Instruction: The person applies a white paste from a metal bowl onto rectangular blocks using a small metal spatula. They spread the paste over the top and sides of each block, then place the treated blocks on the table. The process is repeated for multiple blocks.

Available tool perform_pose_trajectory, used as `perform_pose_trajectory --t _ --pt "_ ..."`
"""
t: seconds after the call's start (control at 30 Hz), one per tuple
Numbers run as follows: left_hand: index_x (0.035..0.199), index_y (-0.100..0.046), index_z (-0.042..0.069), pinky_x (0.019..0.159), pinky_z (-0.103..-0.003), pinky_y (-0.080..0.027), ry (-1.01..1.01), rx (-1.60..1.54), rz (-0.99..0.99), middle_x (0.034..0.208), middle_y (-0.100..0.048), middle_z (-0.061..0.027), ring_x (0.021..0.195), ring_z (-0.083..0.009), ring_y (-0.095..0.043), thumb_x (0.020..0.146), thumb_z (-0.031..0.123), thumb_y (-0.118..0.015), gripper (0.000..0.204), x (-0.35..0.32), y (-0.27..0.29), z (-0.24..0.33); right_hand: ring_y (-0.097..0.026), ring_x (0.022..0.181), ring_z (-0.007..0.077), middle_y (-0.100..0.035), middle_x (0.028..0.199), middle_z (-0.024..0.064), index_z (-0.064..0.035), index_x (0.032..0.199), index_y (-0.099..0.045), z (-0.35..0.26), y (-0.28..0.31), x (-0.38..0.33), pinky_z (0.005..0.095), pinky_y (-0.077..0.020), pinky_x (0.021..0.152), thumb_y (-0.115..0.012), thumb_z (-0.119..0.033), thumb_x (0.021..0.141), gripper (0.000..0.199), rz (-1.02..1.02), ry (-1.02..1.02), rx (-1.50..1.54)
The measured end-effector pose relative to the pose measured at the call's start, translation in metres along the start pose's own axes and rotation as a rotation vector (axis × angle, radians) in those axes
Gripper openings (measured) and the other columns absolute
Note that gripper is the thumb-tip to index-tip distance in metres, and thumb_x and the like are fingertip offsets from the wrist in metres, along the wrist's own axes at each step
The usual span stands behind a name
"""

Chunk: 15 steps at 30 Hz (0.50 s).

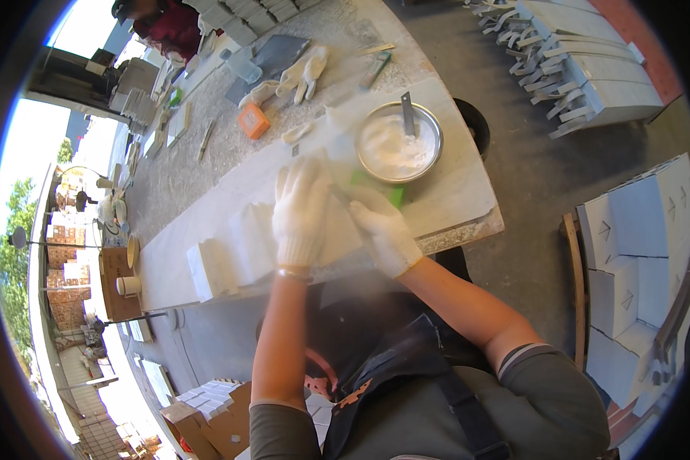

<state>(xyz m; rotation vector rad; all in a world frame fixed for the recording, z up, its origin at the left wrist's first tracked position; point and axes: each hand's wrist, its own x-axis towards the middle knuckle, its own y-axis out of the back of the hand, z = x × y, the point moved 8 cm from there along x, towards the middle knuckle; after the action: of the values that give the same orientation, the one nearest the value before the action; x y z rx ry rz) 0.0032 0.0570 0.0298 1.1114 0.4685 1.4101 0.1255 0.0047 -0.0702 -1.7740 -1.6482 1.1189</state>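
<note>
On both hands I wear white knitted gloves, smeared by motion. My left hand (299, 211) presses against a white slab (336, 234), its fingers pointing away from me and wrapped along the slab's left side. To the right, my right hand (385, 232) is closed around a thin dark-edged tool (340, 196), whose kind is blurred. Just beyond it stands a steel bowl (436, 157) of white powder or paste, with a grey-handled scraper (409, 115) leaning in it. A green object (396, 196) shows partly below the bowl. More white blocks (211, 268) stand left of my left hand.
Spare gloves (305, 74), an orange box (254, 121) and a clear bottle (241, 66) lie farther across the dusty table (230, 146). White stacked slabs (629, 261) stand on the floor at right. Another person (169, 31) is at the far left.
</note>
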Motion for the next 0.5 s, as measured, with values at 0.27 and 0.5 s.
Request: perform_pose_trajectory --t 0.27,0.5 --pt "0.141 -0.062 0.002 0.123 -0.049 -0.032 -0.005 -0.057 -0.067 0.150 -0.058 -0.0204 0.146 -0.0454 -0.043 0.106 0.029 -0.058 0.045 0.001 -0.002 0.004 -0.055 0.080 0.0109 -0.061 0.102 0.0017 -0.0019 0.134 -0.062 0.001 0.008 -0.039 0.0276 -0.0483 0.073 -0.058 -0.012 0.106 0.030 0.046 -0.158 -0.047" --pt "0.141 -0.062 0.000 0.123 -0.048 -0.033 0.039 -0.053 -0.084 0.150 -0.058 -0.0216 0.146 -0.0452 -0.044 0.106 0.029 -0.057 0.046 0.002 -0.003 0.002 -0.058 0.093 0.0116 -0.065 0.126 0.0050 -0.0032 0.140 -0.058 0.005 0.014 -0.048 0.0282 -0.0491 0.078 -0.061 -0.014 0.105 0.037 -0.069 -0.258 0.009"
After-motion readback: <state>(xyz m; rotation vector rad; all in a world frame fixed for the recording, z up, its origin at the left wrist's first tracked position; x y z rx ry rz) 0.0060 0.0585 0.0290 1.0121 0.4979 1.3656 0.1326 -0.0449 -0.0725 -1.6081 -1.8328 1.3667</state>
